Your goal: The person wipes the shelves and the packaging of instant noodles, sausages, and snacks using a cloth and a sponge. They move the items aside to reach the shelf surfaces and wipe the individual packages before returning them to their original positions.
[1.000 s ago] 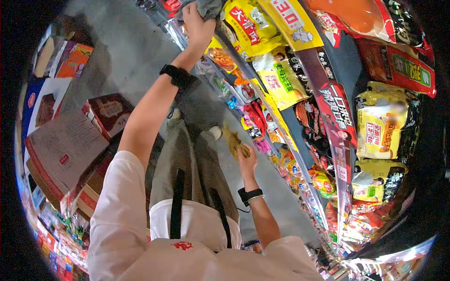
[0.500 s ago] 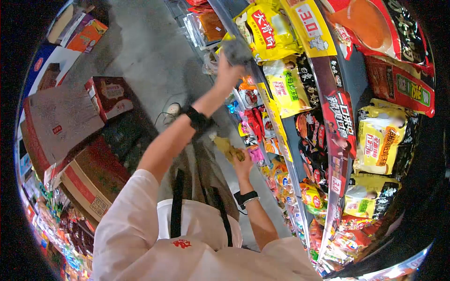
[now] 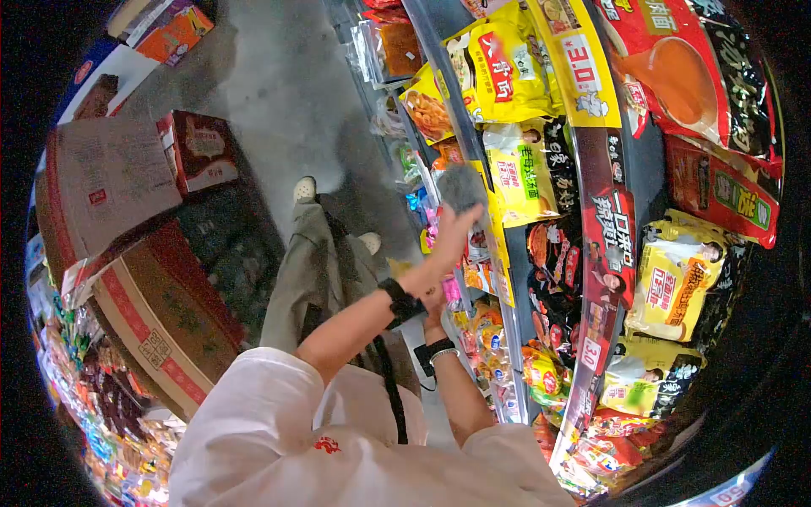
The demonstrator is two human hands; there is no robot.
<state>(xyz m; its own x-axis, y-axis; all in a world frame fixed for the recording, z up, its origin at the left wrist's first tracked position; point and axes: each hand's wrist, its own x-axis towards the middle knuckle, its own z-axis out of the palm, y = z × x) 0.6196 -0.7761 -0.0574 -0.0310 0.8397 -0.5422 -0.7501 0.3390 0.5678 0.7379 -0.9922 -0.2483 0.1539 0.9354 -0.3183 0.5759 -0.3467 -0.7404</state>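
My left hand (image 3: 452,241), with a black band on the wrist, is closed on a dark grey, blurred object (image 3: 462,188), perhaps a cloth or brush. It is at the yellow-edged front of a shelf (image 3: 494,228), near a yellow-green noodle pack (image 3: 517,173). My right hand (image 3: 433,300) is lower, partly hidden behind the left forearm. Its fingers look closed around a yellowish, cloth-like item (image 3: 397,269), of which only a small part shows. A watch and a beaded bracelet are on that wrist.
Shelves of bagged noodles (image 3: 676,279) and snacks run down the right side. Open cardboard boxes (image 3: 114,182) stand at the left, above colourful packets (image 3: 110,414). Grey floor (image 3: 279,93) lies between them. My legs and light shoes (image 3: 305,188) are below.
My left hand has moved down and to the right along the shelf edge with the grey object. The left forearm now covers part of my right hand and the yellowish item. The view has shifted slightly.
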